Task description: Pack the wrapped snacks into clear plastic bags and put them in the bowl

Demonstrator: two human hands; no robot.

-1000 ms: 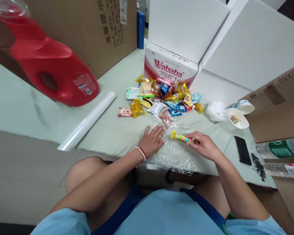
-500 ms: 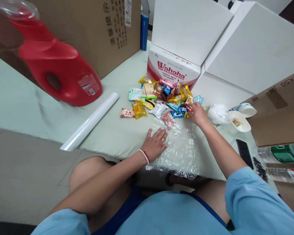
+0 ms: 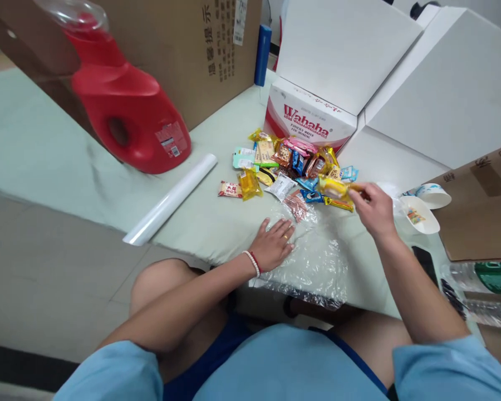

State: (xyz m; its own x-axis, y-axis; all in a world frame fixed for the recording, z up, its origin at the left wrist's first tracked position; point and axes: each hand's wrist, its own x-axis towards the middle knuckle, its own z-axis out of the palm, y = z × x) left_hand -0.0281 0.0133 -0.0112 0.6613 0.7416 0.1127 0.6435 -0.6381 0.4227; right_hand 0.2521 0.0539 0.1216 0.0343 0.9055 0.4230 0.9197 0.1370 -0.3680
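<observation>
My right hand (image 3: 372, 209) pinches one end of a yellow-wrapped snack (image 3: 334, 187), lifted just over the right side of a heap of packaged snacks (image 3: 296, 159). Its fingers are closed on the wrapper. My left hand (image 3: 272, 245) lies flat with fingers stretched, on the left edge of a clear plastic bag (image 3: 317, 262) that drapes over the table's front edge. Between the heap and the bag lie a silver-white packet (image 3: 281, 186) and a reddish packet (image 3: 297, 206). A yellow packet (image 3: 249, 184) and a red-and-white packet (image 3: 230, 189) sit at the heap's left.
A red detergent bottle (image 3: 129, 117) and a white roll (image 3: 171, 200) are on the left. Behind the heap stands a Wahaha carton (image 3: 304, 117). To the right are paper cups (image 3: 420, 217), a phone (image 3: 426, 264) and plastic bottles (image 3: 492, 277).
My right hand has drawn back to the right from the heap, now with the yellow-wrapped snack in its fingers. My left hand stays flat on the bag. The camera view has shifted slightly.
</observation>
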